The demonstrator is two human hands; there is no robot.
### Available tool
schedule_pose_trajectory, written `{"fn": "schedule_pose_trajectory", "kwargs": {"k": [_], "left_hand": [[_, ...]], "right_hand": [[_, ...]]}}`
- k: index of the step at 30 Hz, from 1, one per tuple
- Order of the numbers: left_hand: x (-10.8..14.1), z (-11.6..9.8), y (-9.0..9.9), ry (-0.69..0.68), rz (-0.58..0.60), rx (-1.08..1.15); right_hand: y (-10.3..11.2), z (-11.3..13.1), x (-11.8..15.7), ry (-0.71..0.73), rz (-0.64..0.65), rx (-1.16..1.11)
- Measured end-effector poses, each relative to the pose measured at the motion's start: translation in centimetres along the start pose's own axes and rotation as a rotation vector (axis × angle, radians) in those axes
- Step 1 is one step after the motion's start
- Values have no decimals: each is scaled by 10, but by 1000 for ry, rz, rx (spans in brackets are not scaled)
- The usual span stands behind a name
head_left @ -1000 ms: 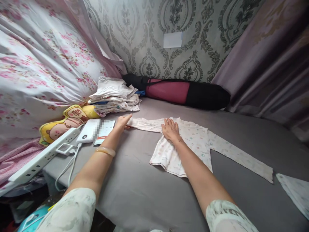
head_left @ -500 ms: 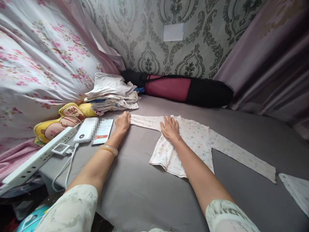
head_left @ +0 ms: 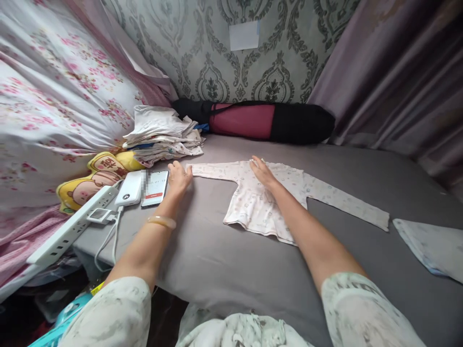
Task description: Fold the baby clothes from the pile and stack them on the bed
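A small long-sleeved shirt (head_left: 249,202), pale with a fine print, lies spread on the grey sheet (head_left: 217,270), its sleeves stretched out to both sides. My left hand (head_left: 180,177) is at the cuff of the left-lying sleeve, fingers apart and nothing gripped between them. Over the upper part of the shirt, near the collar, is my right hand (head_left: 262,172), turned on its edge with the fingers extended and holding nothing. Part of the shirt is hidden under my right forearm.
Left of my left hand are a phone (head_left: 155,189), a white power bank (head_left: 129,189) and a power strip (head_left: 72,226). Behind lie folded clothes (head_left: 162,132) and a long black and red bag (head_left: 242,121). Another pale cloth (head_left: 430,243) is at the right.
My left hand has let go of the cuff and opened. My right hand has tilted up from lying flat on the shirt. The camera view has shifted slightly.
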State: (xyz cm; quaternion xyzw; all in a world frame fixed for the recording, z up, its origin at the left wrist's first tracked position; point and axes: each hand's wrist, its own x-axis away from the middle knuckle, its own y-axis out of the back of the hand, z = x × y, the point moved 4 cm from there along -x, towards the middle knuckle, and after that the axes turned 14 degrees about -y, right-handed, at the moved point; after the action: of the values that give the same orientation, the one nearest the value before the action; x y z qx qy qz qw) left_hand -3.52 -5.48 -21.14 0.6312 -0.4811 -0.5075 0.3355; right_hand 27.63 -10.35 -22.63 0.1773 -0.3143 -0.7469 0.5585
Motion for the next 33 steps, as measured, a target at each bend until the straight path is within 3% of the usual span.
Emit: {"fn": "schedule_pose_trajectory", "kwargs": {"k": [3,7,9,13,18,26,29,33], "left_hand": [[25,-3,8,-65,182,120],[77,-21,2,-57,627,599],[99,-33,3,-15,718,747],[124,-54,7,-16,741,836],[134,-68,1,-57,745,824],[147,-82,-9,-104,766,818],[149,-88,-6,-102,788,805],[143,-90,2,-129,733,828]], "right_hand": [[43,-28,26,16,-99,-108],[90,-81,79,-220,-81,-90],[107,-100,110,-304,-82,11],[120,-115,161,-379,-82,307],[111,-113,196,-462,-61,468],[101,-101,215,-462,-45,536],[99,-98,218,-440,-69,519],[99,-98,218,-435,-117,438]]}}
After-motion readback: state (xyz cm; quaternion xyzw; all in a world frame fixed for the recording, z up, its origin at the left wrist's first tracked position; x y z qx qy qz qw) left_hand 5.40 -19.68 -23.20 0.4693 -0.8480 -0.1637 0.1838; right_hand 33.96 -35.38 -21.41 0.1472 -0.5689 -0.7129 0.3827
